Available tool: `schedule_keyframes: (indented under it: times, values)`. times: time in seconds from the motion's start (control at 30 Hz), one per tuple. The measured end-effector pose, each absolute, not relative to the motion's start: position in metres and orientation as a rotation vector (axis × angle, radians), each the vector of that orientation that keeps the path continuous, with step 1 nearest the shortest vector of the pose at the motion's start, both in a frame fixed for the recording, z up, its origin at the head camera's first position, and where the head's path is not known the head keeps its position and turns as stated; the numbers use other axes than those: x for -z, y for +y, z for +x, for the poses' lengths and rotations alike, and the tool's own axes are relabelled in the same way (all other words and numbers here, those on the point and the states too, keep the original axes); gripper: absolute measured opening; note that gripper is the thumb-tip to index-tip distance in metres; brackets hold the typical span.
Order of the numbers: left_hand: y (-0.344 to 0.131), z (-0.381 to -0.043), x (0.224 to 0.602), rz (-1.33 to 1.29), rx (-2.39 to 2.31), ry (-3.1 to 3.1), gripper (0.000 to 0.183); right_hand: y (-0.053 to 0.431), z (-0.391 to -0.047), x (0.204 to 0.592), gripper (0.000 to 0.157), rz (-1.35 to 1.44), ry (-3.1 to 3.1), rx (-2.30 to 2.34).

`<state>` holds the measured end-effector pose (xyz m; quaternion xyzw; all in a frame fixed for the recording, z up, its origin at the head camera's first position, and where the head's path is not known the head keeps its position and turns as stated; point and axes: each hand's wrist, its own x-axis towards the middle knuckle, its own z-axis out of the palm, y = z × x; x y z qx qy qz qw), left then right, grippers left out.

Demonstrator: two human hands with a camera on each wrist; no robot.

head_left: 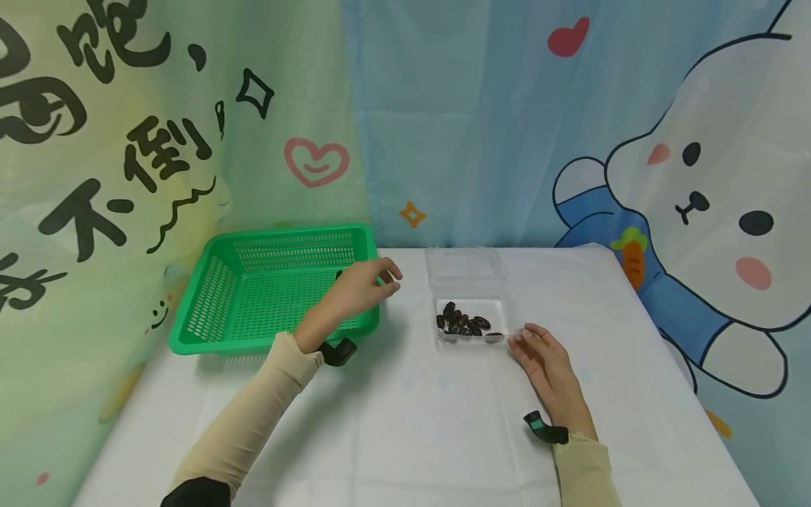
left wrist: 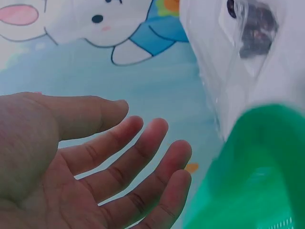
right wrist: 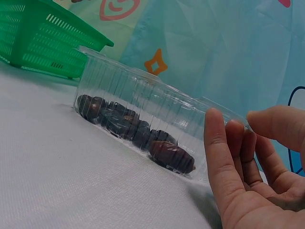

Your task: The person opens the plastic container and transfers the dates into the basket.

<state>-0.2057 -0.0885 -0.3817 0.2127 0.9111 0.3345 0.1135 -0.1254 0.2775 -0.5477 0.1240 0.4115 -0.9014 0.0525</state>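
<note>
A clear plastic box point(head_left: 472, 308) stands on the white table with its lid point(head_left: 464, 271) folded open behind it. Inside lie several dark brown, glossy, ridged oval pieces point(right wrist: 171, 156), mostly along the near side. My right hand point(head_left: 552, 374) pinches the box's near right corner, thumb at the rim and fingers against the outer wall. My left hand point(head_left: 361, 285) hovers above the right edge of a green plastic basket point(head_left: 218, 299). Its fingers are relaxed, and the left wrist view shows nothing in them. A small dark bit point(head_left: 338, 274) shows beside that hand, partly hidden.
The white cloth-covered table point(head_left: 405, 429) spreads in front of the box and basket. Behind it hangs a printed curtain point(head_left: 437, 141) with a cartoon rabbit and lettering. The basket's walls rise at the left, close to the curtain.
</note>
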Motion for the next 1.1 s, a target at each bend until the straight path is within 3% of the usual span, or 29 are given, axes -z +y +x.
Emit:
schedule_keyframes:
  times: [0.4,0.63,1.1]
  values:
    - [-0.024,-0.204,0.413,0.798,-0.942,2.602,0.018,0.277,-0.127,0.548,0.014,0.351,1.236,2.757]
    - [0.013,-0.209,0.437,0.894,-0.589,2.803,0.021,0.278,-0.127,0.549,0.015,0.353,1.222,2.769]
    - [0.034,-0.219,0.461,0.988,-0.277,2.882,0.016,0.277,-0.124,0.55,0.015,0.367,1.26,2.744]
